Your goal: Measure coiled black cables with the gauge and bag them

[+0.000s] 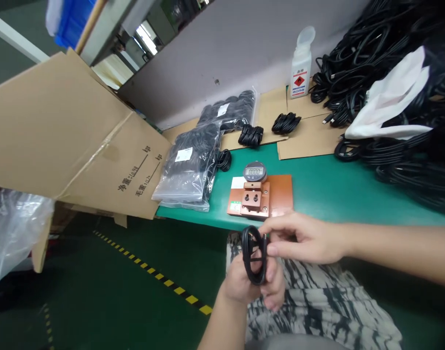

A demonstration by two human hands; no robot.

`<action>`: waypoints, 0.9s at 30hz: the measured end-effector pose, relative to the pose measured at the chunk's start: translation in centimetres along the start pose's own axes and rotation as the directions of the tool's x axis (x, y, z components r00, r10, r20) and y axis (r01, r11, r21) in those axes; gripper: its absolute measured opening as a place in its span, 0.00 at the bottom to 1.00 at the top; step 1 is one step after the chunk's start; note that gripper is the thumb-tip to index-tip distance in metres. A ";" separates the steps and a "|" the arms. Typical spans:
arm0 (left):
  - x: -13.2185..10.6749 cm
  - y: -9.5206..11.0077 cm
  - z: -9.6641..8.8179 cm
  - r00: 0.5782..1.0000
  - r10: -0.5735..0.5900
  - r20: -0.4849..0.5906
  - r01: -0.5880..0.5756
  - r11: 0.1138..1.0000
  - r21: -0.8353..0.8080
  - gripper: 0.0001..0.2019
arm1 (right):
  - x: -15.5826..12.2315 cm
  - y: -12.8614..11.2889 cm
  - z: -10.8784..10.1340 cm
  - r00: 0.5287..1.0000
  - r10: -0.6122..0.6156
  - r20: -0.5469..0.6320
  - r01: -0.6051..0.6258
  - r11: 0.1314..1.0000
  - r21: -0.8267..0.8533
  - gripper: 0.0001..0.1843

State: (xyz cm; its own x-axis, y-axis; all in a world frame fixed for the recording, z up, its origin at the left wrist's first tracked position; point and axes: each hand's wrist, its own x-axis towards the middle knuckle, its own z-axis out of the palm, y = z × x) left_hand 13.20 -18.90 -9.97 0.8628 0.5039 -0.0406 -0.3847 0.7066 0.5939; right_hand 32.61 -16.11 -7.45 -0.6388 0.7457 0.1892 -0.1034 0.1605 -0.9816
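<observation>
Both hands' grip clenched on a coiled black cable (254, 255), left hand (249, 282) below, right hand (304, 238) at three o'clock, counter (317, 187) at twelve.

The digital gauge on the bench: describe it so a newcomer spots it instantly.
On the green table, near its front edge, lies an orange-brown plate. The digital gauge stands at its back, the only round grey dial with a small screen among black cable bundles.
</observation>
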 end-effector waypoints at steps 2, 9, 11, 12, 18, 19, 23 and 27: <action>0.1 -0.5 0.1 0.997 -0.052 0.051 0.056 0.994 -0.096 0.19 | 0.0 0.1 -0.1 0.986 0.101 0.136 -0.126 0.973 0.195 0.20; -0.2 -1.8 -0.3 0.979 -0.205 0.008 0.201 0.952 -0.230 0.22 | 0.4 0.2 -0.4 0.958 0.150 0.243 -0.247 0.864 0.439 0.15; -0.5 -1.7 -0.4 0.977 -0.177 -0.120 0.156 0.974 -0.163 0.20 | 0.5 0.1 -0.3 0.952 0.170 0.254 -0.271 0.855 0.442 0.15; -0.6 -1.5 -0.4 0.973 -0.135 -0.184 0.116 0.987 -0.112 0.17 | 0.5 0.1 -0.3 0.947 0.176 0.269 -0.282 0.855 0.435 0.14; -0.9 0.0 0.9 0.900 0.090 -0.427 -0.042 0.992 0.119 0.17 | 0.4 0.6 -0.1 0.949 0.206 0.240 -0.293 0.856 0.426 0.18; -0.9 0.2 1.2 0.884 0.115 -0.453 -0.056 0.988 0.143 0.19 | 0.5 0.7 -0.1 0.951 0.211 0.224 -0.290 0.860 0.421 0.18; -1.1 0.4 1.8 0.850 0.250 -0.463 -0.078 0.931 0.358 0.25 | 0.6 0.6 -0.1 0.944 0.213 0.253 -0.301 0.870 0.391 0.20; -1.2 0.3 2.2 0.810 0.308 -0.498 0.009 0.844 0.536 0.18 | 0.7 0.2 0.0 0.930 0.253 0.268 -0.342 0.865 0.368 0.22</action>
State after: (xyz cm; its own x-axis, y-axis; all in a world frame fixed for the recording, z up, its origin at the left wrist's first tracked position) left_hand 12.78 -20.43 -7.95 0.4173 0.8736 -0.2505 -0.1417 0.3348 0.9316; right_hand 32.08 -15.55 -7.48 -0.8240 0.5609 -0.0795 -0.1521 -0.3541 -0.9227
